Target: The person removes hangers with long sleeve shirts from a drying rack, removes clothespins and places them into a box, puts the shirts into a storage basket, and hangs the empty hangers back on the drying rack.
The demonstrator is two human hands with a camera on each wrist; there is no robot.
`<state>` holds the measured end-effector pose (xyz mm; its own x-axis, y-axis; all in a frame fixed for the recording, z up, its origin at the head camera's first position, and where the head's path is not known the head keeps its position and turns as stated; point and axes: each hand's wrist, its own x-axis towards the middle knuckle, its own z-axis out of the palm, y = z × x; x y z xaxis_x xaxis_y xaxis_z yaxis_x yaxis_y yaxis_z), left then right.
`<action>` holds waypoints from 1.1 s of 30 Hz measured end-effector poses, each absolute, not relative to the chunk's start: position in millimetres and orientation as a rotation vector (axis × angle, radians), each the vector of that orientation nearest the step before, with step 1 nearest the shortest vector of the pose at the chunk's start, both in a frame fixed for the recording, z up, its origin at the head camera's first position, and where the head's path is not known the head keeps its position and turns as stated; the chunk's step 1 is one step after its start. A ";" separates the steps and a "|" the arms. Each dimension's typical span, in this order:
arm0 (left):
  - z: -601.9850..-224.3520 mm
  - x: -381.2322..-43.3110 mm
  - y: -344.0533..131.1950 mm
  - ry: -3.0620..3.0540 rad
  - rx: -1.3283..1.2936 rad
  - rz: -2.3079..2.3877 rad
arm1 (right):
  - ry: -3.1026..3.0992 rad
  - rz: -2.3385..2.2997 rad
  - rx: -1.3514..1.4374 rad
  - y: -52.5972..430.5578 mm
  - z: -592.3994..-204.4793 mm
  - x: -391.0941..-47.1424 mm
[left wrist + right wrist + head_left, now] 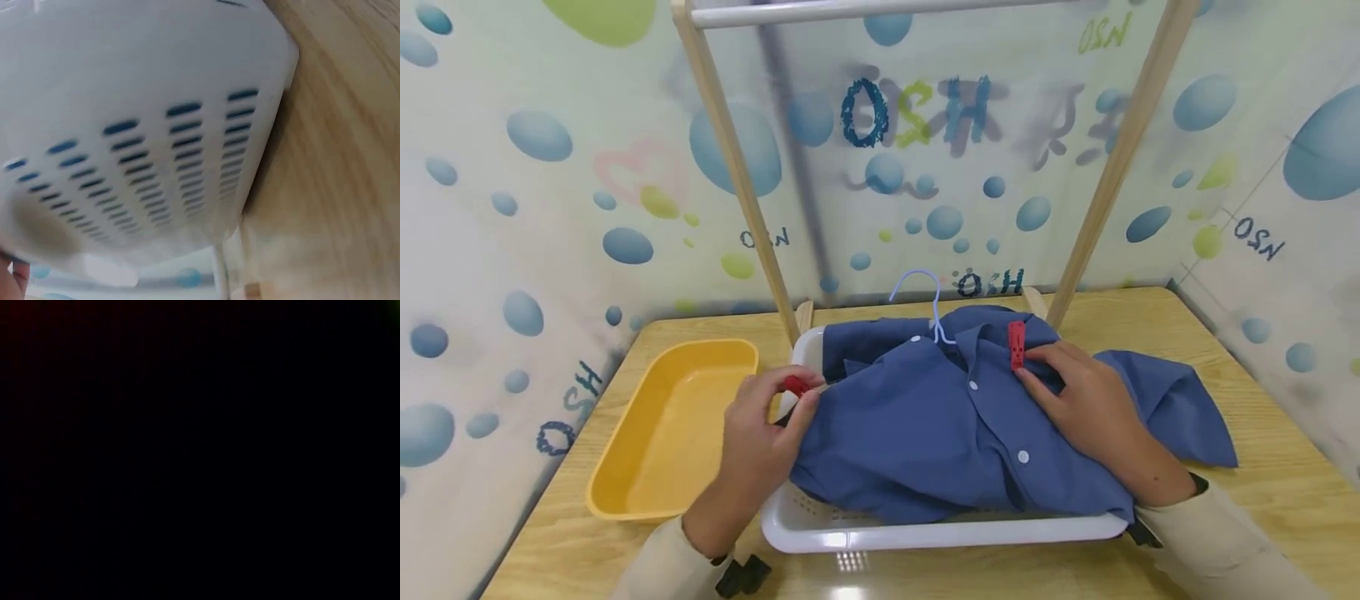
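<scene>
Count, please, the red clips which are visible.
2: one red clip in the left hand, another pinched by the right hand over the blue shirt. More may be hidden.

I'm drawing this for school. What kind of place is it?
Probably an indoor laundry corner: a blue buttoned cloth shirt lies over a white perforated plastic basket, near a pale wooden rack with a white bar.

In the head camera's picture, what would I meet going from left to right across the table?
Yellow plastic tray → left hand → red clothespin in its fingers → light blue hanger hook → second red clothespin → right hand.
</scene>
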<state>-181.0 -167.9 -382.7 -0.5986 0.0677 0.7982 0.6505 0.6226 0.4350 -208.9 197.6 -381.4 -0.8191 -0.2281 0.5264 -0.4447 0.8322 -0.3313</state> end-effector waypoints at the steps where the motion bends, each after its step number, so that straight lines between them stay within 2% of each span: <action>1: -379.8 -179.3 -169.1 -2.090 -0.549 -0.927 | -2.536 0.621 0.497 197.9 -381.6 -209.0; 10: -355.0 -173.2 -193.7 -2.309 -0.374 -0.760 | -2.527 0.625 0.498 201.0 -381.8 -209.6; 18: -348.1 -176.8 -230.2 -2.522 -0.201 -0.566 | -2.524 0.624 0.503 201.4 -383.0 -210.2; 33: -371.5 -189.1 -288.4 -3.135 -0.002 -0.295 | -2.547 0.629 0.486 201.4 -382.5 -209.6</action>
